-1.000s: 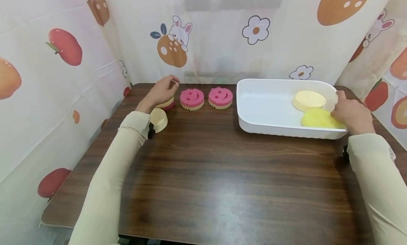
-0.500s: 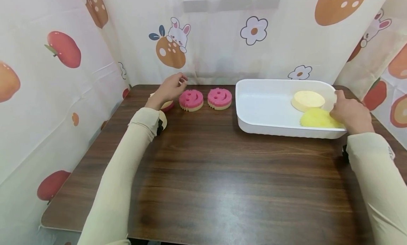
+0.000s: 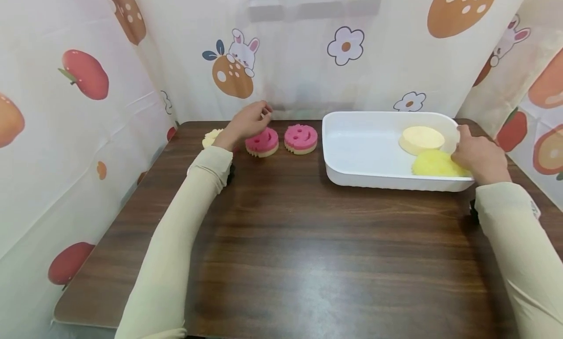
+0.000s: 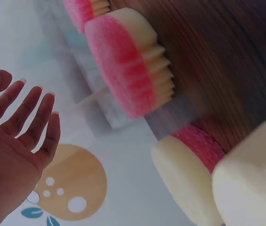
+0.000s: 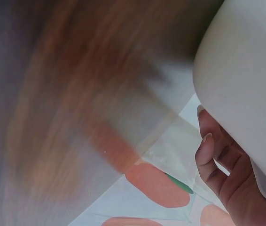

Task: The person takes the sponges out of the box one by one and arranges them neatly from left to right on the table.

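Note:
My left hand (image 3: 249,121) hovers with loosely bent, spread fingers above a pink-and-cream sponge (image 3: 264,146) with a face cut into it. Nothing is in its palm in the left wrist view. A matching pink sponge (image 3: 301,137) lies just to the right. Behind the left wrist, a cream scalloped sponge (image 3: 212,137) shows partly; the left wrist view also has a cream-and-pink sponge (image 4: 182,172) and a cream one (image 4: 255,179). My right hand (image 3: 481,156) grips the right end of a white tray (image 3: 374,179), fingers outside its wall.
Inside the tray, a pale round sponge (image 3: 421,139) and a bright yellow sponge (image 3: 435,164) sit at the right end. The brown wooden table (image 3: 308,251) runs back to a printed curtain (image 3: 299,60), which also hangs on both sides.
My left hand has moved right, from over the leftmost sponges to above the pink one; its forearm now hides some of them. The right hand stays on the tray. The view tilts slightly.

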Demonstrator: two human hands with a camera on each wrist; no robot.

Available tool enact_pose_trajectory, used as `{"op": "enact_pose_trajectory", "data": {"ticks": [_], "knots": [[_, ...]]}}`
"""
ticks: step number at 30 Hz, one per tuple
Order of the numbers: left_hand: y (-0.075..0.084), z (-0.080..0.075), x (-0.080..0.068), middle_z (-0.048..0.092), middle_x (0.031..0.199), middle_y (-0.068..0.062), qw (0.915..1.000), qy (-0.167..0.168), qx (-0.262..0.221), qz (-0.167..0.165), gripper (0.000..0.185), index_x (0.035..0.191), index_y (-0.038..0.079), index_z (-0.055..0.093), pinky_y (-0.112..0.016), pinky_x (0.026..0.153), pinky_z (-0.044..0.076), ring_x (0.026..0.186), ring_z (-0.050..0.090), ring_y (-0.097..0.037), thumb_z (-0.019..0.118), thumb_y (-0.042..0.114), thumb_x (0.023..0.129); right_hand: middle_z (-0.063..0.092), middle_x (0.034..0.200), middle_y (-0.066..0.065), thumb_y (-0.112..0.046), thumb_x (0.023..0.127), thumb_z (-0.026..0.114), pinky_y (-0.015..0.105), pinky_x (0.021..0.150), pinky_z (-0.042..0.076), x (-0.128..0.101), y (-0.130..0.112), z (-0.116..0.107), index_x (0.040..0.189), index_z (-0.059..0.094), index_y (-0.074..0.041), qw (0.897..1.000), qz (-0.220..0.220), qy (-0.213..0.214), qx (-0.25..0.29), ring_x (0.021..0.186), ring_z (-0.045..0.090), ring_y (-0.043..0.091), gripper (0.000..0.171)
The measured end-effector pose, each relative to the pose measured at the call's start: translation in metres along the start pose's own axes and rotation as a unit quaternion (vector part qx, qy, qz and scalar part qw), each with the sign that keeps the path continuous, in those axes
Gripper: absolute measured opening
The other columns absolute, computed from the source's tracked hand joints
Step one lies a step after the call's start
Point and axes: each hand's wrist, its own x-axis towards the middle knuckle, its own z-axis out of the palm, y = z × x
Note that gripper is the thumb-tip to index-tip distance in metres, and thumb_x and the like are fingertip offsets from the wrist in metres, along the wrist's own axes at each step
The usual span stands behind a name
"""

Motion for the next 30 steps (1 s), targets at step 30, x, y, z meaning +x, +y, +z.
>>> {"op": "enact_pose_trajectory", "data": {"ticks": [30], "knots": [[0.05, 0.039, 0.045, 0.058, 0.137, -0.007, 0.9983, -0.034, 0.021, 0.043, 0.041, 0.138, 0.008, 0.048, -0.034, 0.106, 0.046, 0.124, 0.055, -0.019, 0.039, 0.031, 0.106, 0.053, 0.104, 0.042, -0.023, 0.096, 0.044, 0.052, 0.055, 0.044, 0.004, 0.002, 0.001, 0.15, 0.013, 0.002, 1.0, -0.004, 0.005, -0.002, 0.078, 0.055, 0.047, 0.068]]}}
